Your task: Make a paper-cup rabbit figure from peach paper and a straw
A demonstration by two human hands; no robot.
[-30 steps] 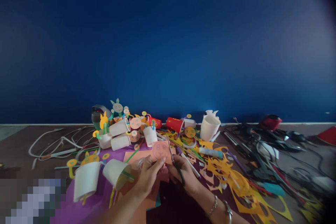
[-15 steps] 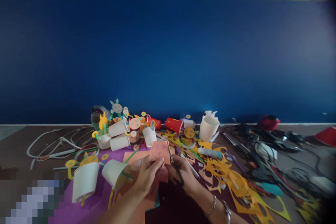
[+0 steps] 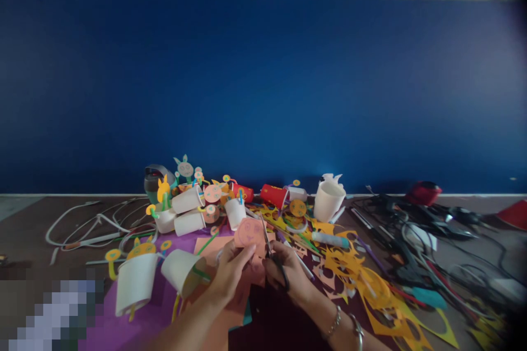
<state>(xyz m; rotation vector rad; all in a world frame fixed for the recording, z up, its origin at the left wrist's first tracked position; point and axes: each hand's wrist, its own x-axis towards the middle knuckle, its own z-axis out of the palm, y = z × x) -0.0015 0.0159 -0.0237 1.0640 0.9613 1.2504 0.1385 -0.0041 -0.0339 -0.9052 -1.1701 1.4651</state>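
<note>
And here you are, both hands busy right in front of you over the desk (image 3: 31, 230)! Your left hand (image 3: 234, 266) has the pink paper piece (image 3: 248, 230) pinched near its lower edge, thumb on top, the drawn face looking up at you. Your right hand (image 3: 293, 273) is wrapped around the dark handles of the scissors (image 3: 267, 241), and look at that line: their long axis runs away from you, tips leaning a touch left, blades right alongside the paper's right edge. So the paper lies to the left of and beyond your right hand, the blades bridging that side; your left hand is the nearer one, actually touching it. Whether the blades are parted, you can't tell from here. Beneath, orange sheets (image 3: 239, 310); off to the right, yellow scraps (image 3: 376, 285).
</note>
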